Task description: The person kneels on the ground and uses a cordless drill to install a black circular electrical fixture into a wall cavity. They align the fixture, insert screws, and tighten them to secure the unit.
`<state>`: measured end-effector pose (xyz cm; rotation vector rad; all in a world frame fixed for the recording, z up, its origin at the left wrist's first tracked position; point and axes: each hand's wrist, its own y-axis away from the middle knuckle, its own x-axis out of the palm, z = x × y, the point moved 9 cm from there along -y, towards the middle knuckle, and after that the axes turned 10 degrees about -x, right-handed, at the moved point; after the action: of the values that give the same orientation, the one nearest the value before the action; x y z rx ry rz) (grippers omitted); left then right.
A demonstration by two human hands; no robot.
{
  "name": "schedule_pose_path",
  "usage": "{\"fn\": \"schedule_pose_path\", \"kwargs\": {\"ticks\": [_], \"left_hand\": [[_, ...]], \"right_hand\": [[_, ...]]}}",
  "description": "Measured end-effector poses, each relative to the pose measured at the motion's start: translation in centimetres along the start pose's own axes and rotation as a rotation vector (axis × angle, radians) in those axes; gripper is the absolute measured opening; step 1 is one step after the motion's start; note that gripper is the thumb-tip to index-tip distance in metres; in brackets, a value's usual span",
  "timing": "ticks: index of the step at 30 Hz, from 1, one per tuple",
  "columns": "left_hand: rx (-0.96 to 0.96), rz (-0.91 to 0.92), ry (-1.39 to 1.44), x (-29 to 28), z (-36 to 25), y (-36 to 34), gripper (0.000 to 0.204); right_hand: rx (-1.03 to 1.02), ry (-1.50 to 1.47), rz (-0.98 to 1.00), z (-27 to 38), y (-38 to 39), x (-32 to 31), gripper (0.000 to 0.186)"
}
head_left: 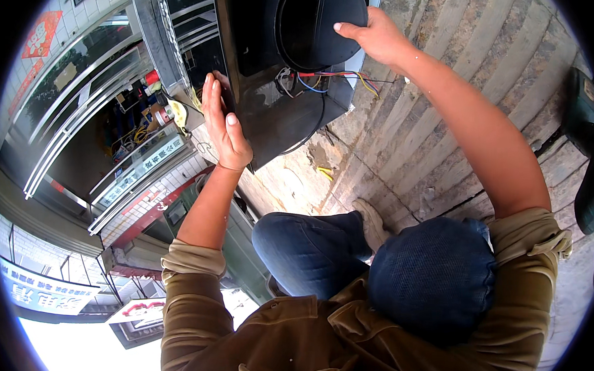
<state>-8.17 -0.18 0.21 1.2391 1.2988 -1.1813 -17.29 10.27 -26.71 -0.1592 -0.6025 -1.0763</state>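
A dark metal housing (278,123) stands before me, with a black round duct-like part (306,22) at its top. My right hand (378,41) grips the rim of that round part, thumb over the inside edge. My left hand (225,125) rests flat along the housing's left side, fingers straight and close to its edge. Red, blue, yellow and black wires (328,75) hang below the round part, and a black cable loops down across the housing.
Paved ground (441,146) with small yellow pieces (325,173) lies around my bent knee (293,245) and shoe (371,222). At left are shopfronts with signs and a cluttered opening (125,120). A dark object (578,107) sits at the far right.
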Motion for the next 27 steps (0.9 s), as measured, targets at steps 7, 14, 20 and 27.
{"fn": "schedule_pose_path", "kwargs": {"ticks": [7,14,20,27], "left_hand": [[0.075,-0.04,-0.005,-0.5,-0.5,0.3,0.05],[0.157,-0.14,0.031,-1.2,-0.9,0.9,0.042],[0.195,-0.133,0.122,-0.8,-2.0,1.2,0.043],[0.15,-0.189,-0.007,-1.6,-2.0,1.5,0.039]], "right_hand": [[0.052,-0.154,-0.015,1.0,0.1,0.7,0.024],[0.085,-0.02,0.0,1.9,0.2,0.3,0.023],[0.14,-0.021,-0.035,2.7,0.6,-0.7,0.033],[0.161,-0.032,-0.043,3.5,0.4,-1.1,0.039]]}}
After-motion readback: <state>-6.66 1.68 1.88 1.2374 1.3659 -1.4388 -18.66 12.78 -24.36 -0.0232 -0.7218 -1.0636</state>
